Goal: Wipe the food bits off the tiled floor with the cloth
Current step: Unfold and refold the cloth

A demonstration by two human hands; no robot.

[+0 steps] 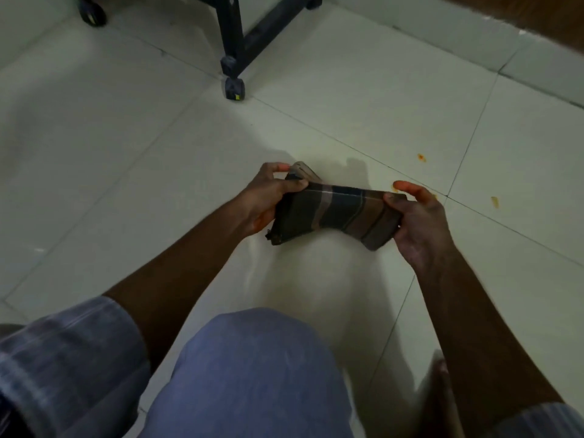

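while the person crouches over the floor [363, 99], both hands hold a dark plaid cloth [335, 213] stretched between them just above the tiles. the left hand [268, 197] has its fingers closed on the cloth's left end; the right hand [417, 222] pinches the right end. orange food bits [421, 157] lie to the right, near the right hand. a black frame leg [232, 42] stands far behind.

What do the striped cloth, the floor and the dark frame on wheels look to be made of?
Cloth: soft woven fabric, matte, brown and dark stripes; it folds and sags between both hands. Floor: glazed ceramic or similar tile, pale and glossy, with thin grout lines and soft reflections. Frame: probably painted metal, dark square bars with a plastic-looking caster; too dim to be sure.
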